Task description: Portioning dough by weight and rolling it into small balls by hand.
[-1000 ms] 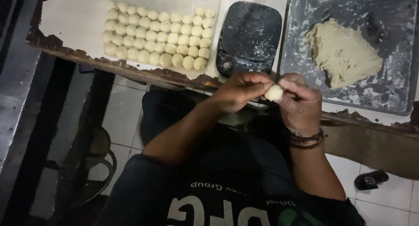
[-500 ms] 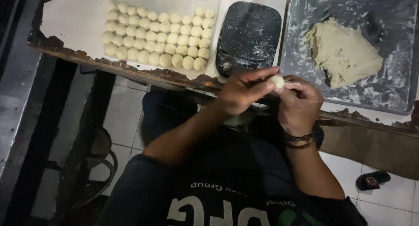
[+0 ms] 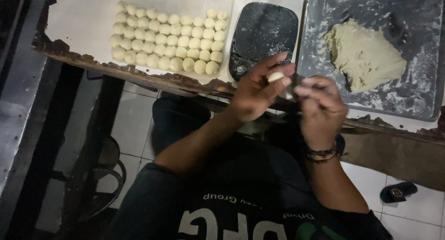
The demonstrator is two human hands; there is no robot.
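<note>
- While the left hand (image 3: 252,91) pinches a small dough ball (image 3: 276,76) at its fingertips, it hovers just in front of the black scale (image 3: 262,38).
- Right hand (image 3: 320,105) — fingers curled loosely together, holding nothing I can make out — sits just right of the ball, below the scale.
- Rows of finished balls (image 3: 169,38) lie left of the scale.
- Dough lump (image 3: 364,54) rests on a floured tray (image 3: 412,17) to the scale's right.

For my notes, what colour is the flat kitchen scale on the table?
Black kitchen scale, dusted with pale flour; head view shows it best.
</note>
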